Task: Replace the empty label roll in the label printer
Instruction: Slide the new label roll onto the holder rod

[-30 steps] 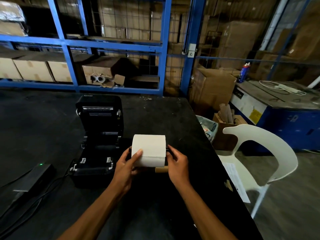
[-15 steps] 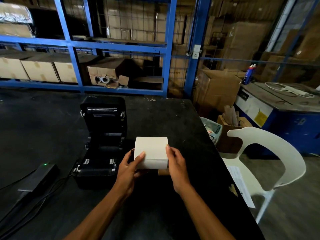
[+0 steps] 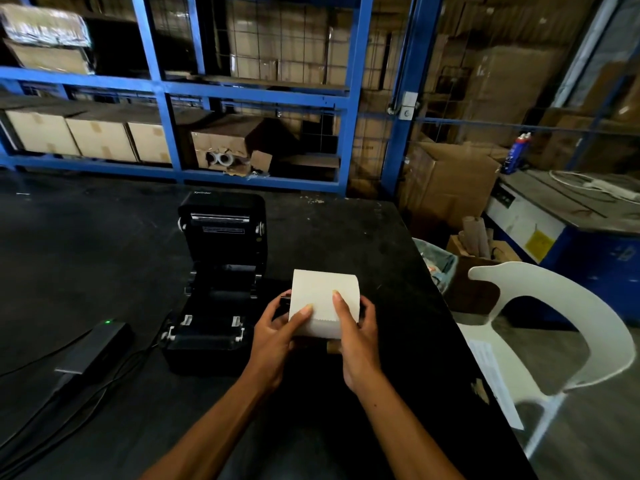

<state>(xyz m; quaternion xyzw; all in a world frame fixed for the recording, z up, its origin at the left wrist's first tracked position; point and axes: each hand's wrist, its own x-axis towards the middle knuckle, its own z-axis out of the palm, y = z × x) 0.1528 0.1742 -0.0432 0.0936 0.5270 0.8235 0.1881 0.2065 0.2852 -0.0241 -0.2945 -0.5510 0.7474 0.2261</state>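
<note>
Blue steel racking [image 3: 169, 133] stacked with cardboard boxes [image 3: 100, 140] fills the background behind a black worktable [image 3: 86, 258]. At the table's left a black power adapter [image 3: 95, 344] with a lit green lamp lies with its cables running off toward the near-left edge. Just right of it stands the black label printer [image 3: 218, 271], its lid swung up and back, the roll bay open and dark.

Immediately right of the printer, both hands hold a white label roll [image 3: 323, 301] close above the table. The left hand [image 3: 277, 336] grips the roll's left end, thumb lying across the front face and fingers curled round the end where a black spindle piece [image 3: 284, 299] shows. The right hand [image 3: 356, 336] grips the right end, thumb up on the front face, fingers wrapped behind. The roll's serrated free edge hangs between the two thumbs. A brown cardboard core [image 3: 333, 347] peeks out beneath the roll, just beside the right hand; whether it rests on the table I cannot tell.

Past the table's right edge stand a white plastic chair [image 3: 554, 323] with a sheet of paper [image 3: 491, 375] on its seat, and farther back a blue machine [image 3: 588, 244].
</note>
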